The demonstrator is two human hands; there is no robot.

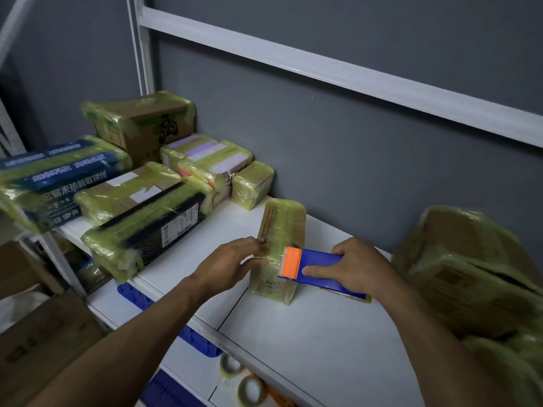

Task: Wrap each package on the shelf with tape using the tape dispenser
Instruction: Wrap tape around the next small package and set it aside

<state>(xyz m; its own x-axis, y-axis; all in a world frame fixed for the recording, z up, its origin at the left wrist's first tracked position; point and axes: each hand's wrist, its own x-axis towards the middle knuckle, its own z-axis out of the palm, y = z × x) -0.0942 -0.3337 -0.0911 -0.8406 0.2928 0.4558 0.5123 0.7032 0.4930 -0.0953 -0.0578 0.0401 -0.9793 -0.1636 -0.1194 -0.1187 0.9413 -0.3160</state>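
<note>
Grey wall panels back a white shelf [308, 333] where the work stands about mid-run. A row of wrapped packages [147, 218], glossy with yellowish tape, sits along the left and rear. One small package [280, 227] stands upright on its edge near the middle of the shelf, and it is the one in hand.

The person's left grip [232, 259] is laid against the package's left face, fingers fairly straight, steadying it and closed round nothing. The right grip [360, 265] is wrapped round the blue tape dispenser [317, 259], thumb along its side, with the orange blade end pressed to the package's right edge.

This looks like the end of a pass of tape, though motion blur makes it hard to tell whether the strip is cut.

Next, the dispenser likely needs a sharp tilt against the package to tear the tape, while the left grip braces so the narrow package does not tip. A large bundle [470, 274] at the right may come afterwards.
</note>
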